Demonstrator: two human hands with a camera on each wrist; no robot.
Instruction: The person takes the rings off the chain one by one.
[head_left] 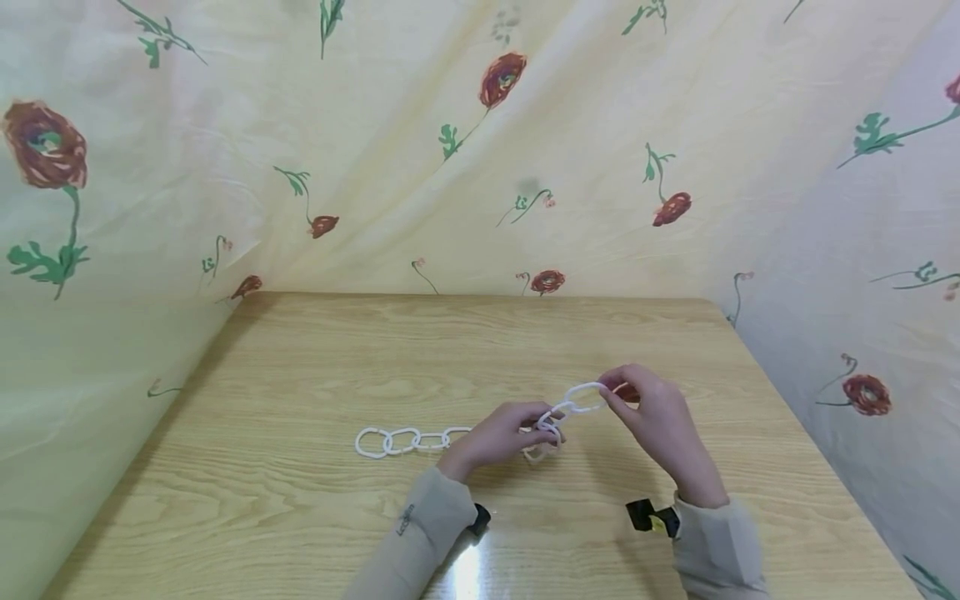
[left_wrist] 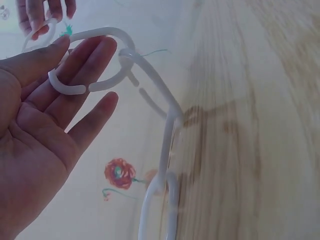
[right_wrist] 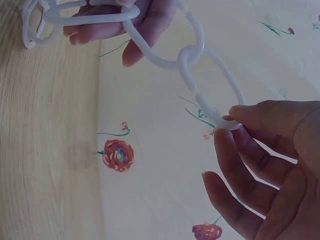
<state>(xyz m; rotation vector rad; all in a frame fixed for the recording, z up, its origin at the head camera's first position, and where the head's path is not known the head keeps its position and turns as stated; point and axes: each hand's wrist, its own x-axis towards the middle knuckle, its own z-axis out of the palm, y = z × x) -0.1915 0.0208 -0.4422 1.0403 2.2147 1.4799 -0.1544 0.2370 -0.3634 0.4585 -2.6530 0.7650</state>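
Note:
A chain of white plastic links (head_left: 387,442), each an oval ring with a small gap in it, runs from the table up through both hands. My left hand (head_left: 498,435) pinches one link (left_wrist: 112,31) between thumb and fingers, a little above the tabletop. To its right, my right hand (head_left: 660,421) pinches the end link (right_wrist: 189,75) between thumb and index finger, its other fingers loosely bent. Raised links span the space between the hands. Others hang below the left hand, and the left stretch lies on the table, partly hidden behind the left hand and forearm.
The wooden table (head_left: 315,358) stands against a floral cloth (head_left: 390,167) at the back and both sides. Dark camera mounts sit on the left wrist (head_left: 480,521) and right wrist (head_left: 652,518). Light glares off the table near the front.

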